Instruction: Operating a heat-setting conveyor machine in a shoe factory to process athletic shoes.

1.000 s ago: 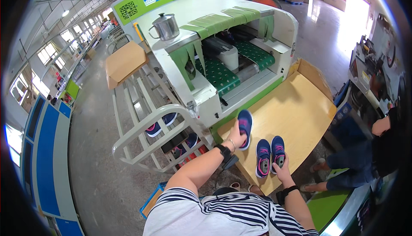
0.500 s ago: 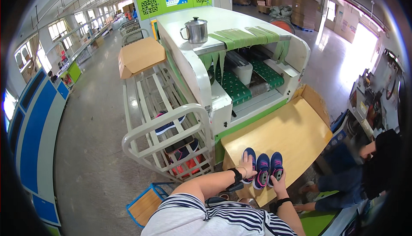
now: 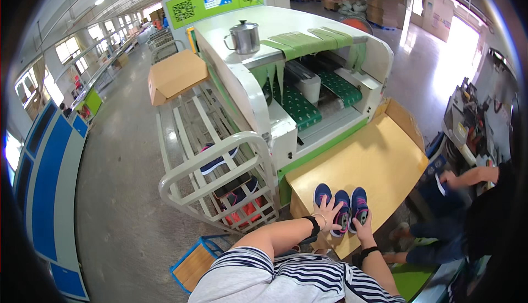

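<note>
At the near corner of the wooden worktop (image 3: 379, 154), I see three dark blue shoes in one row: the left shoe (image 3: 322, 192), the middle shoe (image 3: 342, 198) and the right shoe (image 3: 358, 199), all with toes toward the white and green machine (image 3: 297, 19). The left hand (image 3: 327, 215) lies with spread fingers over the left shoe, its thumb close to the middle one; whether it grips, I cannot tell. The right hand (image 3: 363, 231) is closed around the heel of the right shoe.
</note>
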A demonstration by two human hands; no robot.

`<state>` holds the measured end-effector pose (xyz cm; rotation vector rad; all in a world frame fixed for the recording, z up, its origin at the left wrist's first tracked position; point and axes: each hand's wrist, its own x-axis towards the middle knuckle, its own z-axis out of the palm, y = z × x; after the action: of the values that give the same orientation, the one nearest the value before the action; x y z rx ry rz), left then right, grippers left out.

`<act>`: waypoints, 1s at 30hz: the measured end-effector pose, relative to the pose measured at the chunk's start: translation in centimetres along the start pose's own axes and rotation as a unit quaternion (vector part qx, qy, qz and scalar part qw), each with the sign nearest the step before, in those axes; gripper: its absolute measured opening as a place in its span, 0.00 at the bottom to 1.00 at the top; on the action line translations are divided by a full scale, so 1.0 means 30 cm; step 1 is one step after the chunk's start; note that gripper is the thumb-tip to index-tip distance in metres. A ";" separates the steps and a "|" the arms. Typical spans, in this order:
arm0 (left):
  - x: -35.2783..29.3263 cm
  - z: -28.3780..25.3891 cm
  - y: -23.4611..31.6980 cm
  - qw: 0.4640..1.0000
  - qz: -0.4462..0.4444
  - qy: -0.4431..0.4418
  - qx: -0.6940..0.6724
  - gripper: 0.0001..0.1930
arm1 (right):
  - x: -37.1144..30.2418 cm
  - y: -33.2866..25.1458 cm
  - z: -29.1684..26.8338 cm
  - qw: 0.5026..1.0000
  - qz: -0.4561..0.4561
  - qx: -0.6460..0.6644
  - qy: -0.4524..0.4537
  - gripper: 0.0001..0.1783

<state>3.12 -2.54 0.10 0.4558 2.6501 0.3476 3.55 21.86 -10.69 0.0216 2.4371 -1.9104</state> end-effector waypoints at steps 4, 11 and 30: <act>0.007 -0.008 0.001 0.999 0.019 0.019 -0.020 0.55 | 0.006 0.001 0.000 1.000 -0.015 -0.018 0.017 0.45; -0.005 -0.062 -0.019 1.000 -0.005 -0.013 0.012 0.55 | 0.017 -0.090 0.051 1.000 -0.003 -0.005 0.002 0.47; 0.113 -0.134 -0.022 0.992 0.060 0.089 -0.071 0.40 | 0.091 -0.079 -0.094 0.994 0.078 -0.077 0.002 0.35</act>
<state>-1.75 -2.59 2.18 0.5628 2.7497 0.6375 0.64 23.99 -7.84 0.2049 2.4957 -1.6583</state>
